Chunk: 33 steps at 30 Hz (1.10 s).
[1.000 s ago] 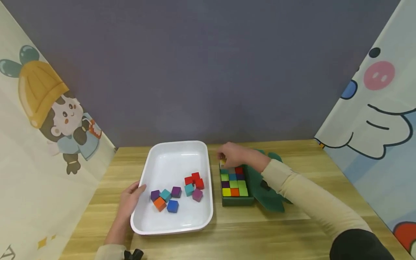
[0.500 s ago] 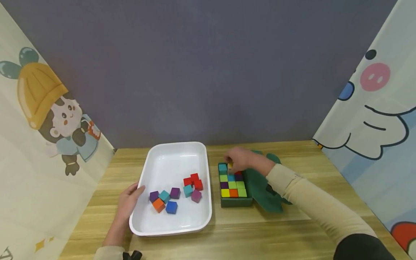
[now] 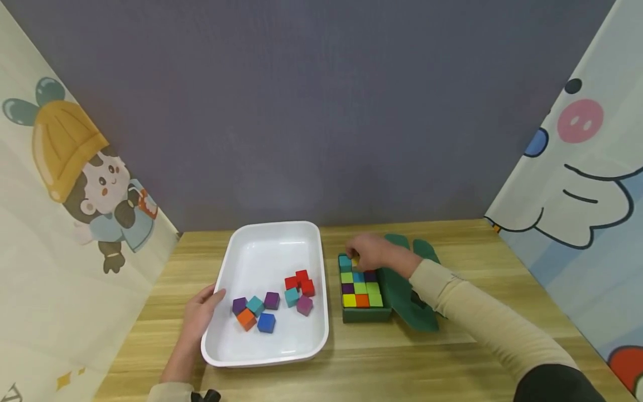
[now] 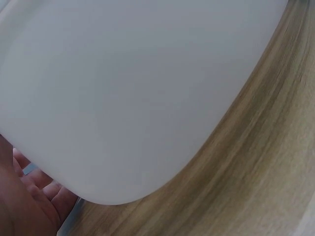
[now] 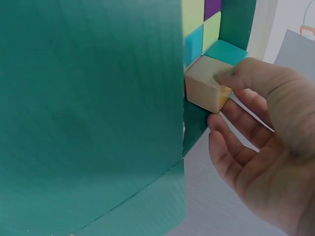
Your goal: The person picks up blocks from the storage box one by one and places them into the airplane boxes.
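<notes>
My right hand (image 3: 369,252) is over the back of a small green box (image 3: 366,315) filled with coloured cubes. Thumb and fingers pinch a wooden cube (image 5: 204,81) with bare wood sides and a yellow face. In the right wrist view this cube sits at the box's back end, beside a teal cube (image 5: 225,51) and a blue one (image 5: 193,45). My left hand (image 3: 200,312) grips the left rim of a white tray (image 3: 266,357), thumb on the edge, fingers underneath. On the tray lie several loose cubes, among them a blue cube (image 3: 266,322) and an orange cube (image 3: 246,319).
Right of the box, a green leaf-shaped flap (image 3: 414,307) lies spread on the wooden table (image 3: 392,363), partly under my right forearm. A grey panel (image 3: 321,111) rises behind the table. Printed cloths stand at both sides.
My right hand has moved right from the box's back left corner, carrying the yellow-faced cube, then slightly lower. A teal cube now shows in that corner. The left hand stays on the tray.
</notes>
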Available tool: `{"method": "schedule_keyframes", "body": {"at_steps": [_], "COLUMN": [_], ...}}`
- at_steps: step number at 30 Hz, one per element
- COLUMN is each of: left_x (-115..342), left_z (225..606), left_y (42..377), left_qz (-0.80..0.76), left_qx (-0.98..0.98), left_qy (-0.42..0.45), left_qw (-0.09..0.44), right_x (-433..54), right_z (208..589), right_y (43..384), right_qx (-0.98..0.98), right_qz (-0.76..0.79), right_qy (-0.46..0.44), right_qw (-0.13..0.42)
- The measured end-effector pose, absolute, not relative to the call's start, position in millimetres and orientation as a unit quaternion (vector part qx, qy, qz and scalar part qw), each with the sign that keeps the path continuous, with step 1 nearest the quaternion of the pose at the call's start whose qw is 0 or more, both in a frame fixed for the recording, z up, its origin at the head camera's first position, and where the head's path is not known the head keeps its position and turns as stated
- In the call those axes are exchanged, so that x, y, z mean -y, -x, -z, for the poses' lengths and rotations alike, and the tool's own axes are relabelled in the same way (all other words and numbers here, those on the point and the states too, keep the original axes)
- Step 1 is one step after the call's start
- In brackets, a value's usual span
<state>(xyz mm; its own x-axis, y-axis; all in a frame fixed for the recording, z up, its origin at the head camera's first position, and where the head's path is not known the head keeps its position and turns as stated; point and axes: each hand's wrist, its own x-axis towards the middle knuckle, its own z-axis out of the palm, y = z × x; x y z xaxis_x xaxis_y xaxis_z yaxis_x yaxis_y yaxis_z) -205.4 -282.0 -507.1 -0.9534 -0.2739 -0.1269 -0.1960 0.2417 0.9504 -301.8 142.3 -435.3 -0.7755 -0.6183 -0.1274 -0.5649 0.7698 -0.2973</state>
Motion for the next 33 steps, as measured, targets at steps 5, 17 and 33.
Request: {"method": "schedule_keyframes", "body": {"at_steps": [5, 17, 33], "left_x": [282.3, 281.7, 283.0], "left_z": [506.9, 507.7, 508.2], "left_y": [206.1, 206.0, 205.8], "left_qz": [0.596, 0.601, 0.604], "left_qx": [0.788, 0.784, 0.782], "left_qy": [-0.153, -0.157, -0.155], "left_qw": [0.034, 0.030, 0.026], "right_x": [-143.5, -143.1, -3.9], "right_z": [438.5, 437.7, 403.6], "right_y": [301.9, 300.0, 289.4], "right_qx": [-0.934, -0.936, -0.915], "right_qz": [0.137, 0.141, 0.094], "right_qy": [0.313, 0.307, 0.374], "right_qw": [0.104, 0.099, 0.117]}}
